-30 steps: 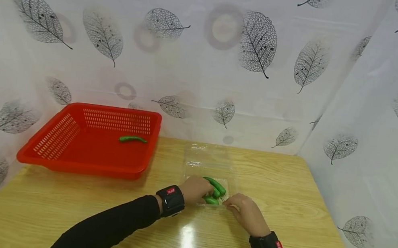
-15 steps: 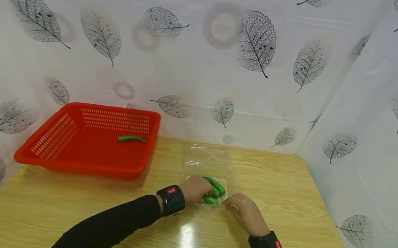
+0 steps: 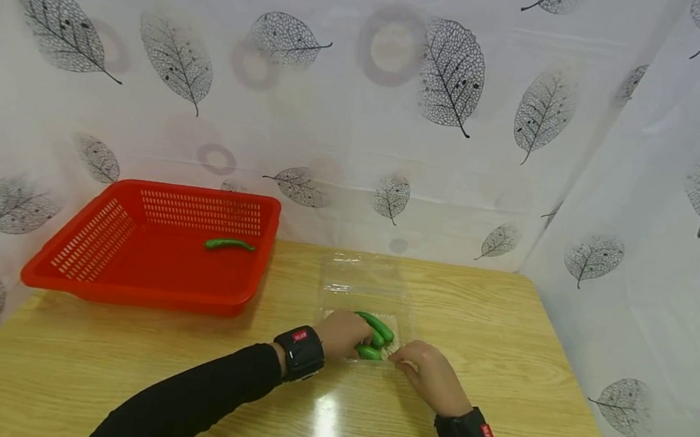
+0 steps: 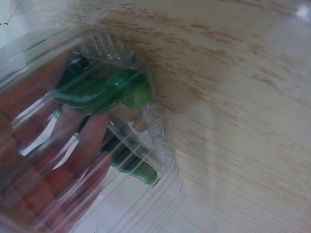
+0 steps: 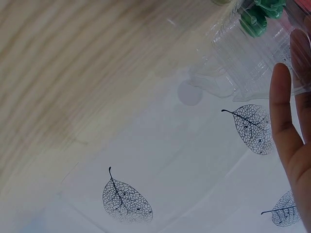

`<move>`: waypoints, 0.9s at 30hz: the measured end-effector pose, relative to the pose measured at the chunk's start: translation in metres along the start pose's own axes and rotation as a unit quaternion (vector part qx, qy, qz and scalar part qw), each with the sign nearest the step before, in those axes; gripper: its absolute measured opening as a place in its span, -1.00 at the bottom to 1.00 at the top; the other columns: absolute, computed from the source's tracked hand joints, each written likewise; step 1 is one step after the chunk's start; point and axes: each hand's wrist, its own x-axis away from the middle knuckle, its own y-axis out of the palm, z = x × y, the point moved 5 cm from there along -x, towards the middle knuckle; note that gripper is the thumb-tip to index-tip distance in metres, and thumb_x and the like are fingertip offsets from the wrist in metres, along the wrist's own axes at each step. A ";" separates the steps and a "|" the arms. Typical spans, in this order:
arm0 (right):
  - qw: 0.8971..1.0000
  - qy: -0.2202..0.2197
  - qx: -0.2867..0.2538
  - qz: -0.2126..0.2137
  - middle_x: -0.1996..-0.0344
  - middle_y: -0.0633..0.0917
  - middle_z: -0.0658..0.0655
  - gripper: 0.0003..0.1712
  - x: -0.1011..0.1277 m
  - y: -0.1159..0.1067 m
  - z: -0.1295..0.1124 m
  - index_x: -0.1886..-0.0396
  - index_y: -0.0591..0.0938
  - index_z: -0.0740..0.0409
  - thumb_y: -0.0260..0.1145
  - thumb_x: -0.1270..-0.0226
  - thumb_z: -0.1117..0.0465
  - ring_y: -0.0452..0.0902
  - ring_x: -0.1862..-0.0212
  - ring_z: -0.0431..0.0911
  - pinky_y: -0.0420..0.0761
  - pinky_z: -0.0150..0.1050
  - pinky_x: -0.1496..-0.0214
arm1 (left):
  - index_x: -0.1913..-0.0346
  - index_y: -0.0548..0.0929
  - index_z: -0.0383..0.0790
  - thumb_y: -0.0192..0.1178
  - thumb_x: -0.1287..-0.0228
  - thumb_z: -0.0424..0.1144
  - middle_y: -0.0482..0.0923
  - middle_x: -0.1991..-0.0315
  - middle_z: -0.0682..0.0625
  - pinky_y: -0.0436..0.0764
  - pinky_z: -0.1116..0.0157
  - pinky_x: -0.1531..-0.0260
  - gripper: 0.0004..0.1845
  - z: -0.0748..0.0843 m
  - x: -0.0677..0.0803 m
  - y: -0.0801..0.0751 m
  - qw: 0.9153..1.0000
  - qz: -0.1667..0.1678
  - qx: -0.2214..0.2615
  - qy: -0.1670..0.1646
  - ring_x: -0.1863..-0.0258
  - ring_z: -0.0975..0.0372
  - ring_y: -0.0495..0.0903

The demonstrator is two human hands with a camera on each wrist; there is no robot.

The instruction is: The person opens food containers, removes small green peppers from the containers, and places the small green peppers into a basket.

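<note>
If the right hand, pinching the box, slips, the left hand, grip unclear, could tip the peppers out.

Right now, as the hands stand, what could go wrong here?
The left hand has its fingers among the green peppers in the clear box; pulling out might drag one over the rim.
The right hand holds the box's near right corner; the plastic looks thin and may bend.
One lone pepper lies in the red basket and could be overlooked.
</note>
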 end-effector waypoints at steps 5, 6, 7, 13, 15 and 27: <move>1.000 -0.002 0.003 0.000 0.40 0.71 -0.05 -0.77 0.000 0.000 -0.001 0.37 0.72 0.07 0.44 0.07 0.41 0.62 0.28 -0.17 0.61 -0.34 0.21 | 0.48 0.67 -0.01 0.44 0.05 -0.12 0.59 0.52 0.26 0.42 0.45 0.53 -0.86 0.000 -0.001 0.000 1.000 0.001 0.005 0.002 0.56 0.44 0.41; 1.000 -0.003 0.002 0.001 0.40 0.71 -0.05 -0.77 0.000 -0.001 -0.001 0.37 0.72 0.07 0.44 0.08 0.41 0.62 0.29 -0.17 0.61 -0.34 0.21 | 0.49 0.66 -0.01 0.43 0.04 -0.11 0.58 0.53 0.26 0.41 0.46 0.54 -0.86 0.000 0.000 0.000 1.000 0.002 0.007 0.002 0.57 0.44 0.39; 1.000 -0.004 0.001 0.002 0.40 0.71 -0.05 -0.77 0.000 -0.001 -0.001 0.37 0.72 0.07 0.44 0.07 0.42 0.62 0.29 -0.17 0.61 -0.34 0.21 | 0.50 0.66 -0.02 0.42 0.03 -0.10 0.57 0.54 0.26 0.40 0.46 0.54 -0.85 0.000 0.000 -0.001 1.000 0.002 0.007 0.001 0.58 0.44 0.38; 1.000 -0.008 -0.004 0.005 0.39 0.71 -0.04 -0.77 0.001 -0.001 -0.001 0.37 0.72 0.08 0.43 0.07 0.41 0.62 0.29 -0.17 0.61 -0.34 0.22 | 0.53 0.63 -0.02 0.40 -0.01 -0.06 0.55 0.56 0.25 0.43 0.44 0.52 -0.82 0.001 0.000 -0.001 1.000 -0.007 -0.001 -0.001 0.57 0.43 0.40; 1.000 -0.007 -0.005 0.005 0.39 0.71 -0.04 -0.77 0.001 -0.001 -0.001 0.37 0.72 0.08 0.43 0.07 0.42 0.62 0.29 -0.17 0.61 -0.34 0.22 | 0.53 0.63 -0.02 0.38 -0.03 -0.06 0.57 0.54 0.25 0.46 0.44 0.50 -0.83 0.002 -0.001 -0.001 1.000 -0.011 0.006 -0.001 0.55 0.43 0.44; 1.000 -0.018 0.001 0.014 0.41 0.71 -0.05 -0.78 -0.001 -0.002 -0.002 0.39 0.72 0.08 0.44 0.08 0.41 0.62 0.30 -0.18 0.61 -0.36 0.23 | 0.49 0.60 -0.03 0.36 -0.07 -0.12 0.60 0.52 0.23 0.48 0.49 0.47 -0.85 0.004 0.000 -0.002 0.998 -0.036 0.035 0.023 0.50 0.45 0.48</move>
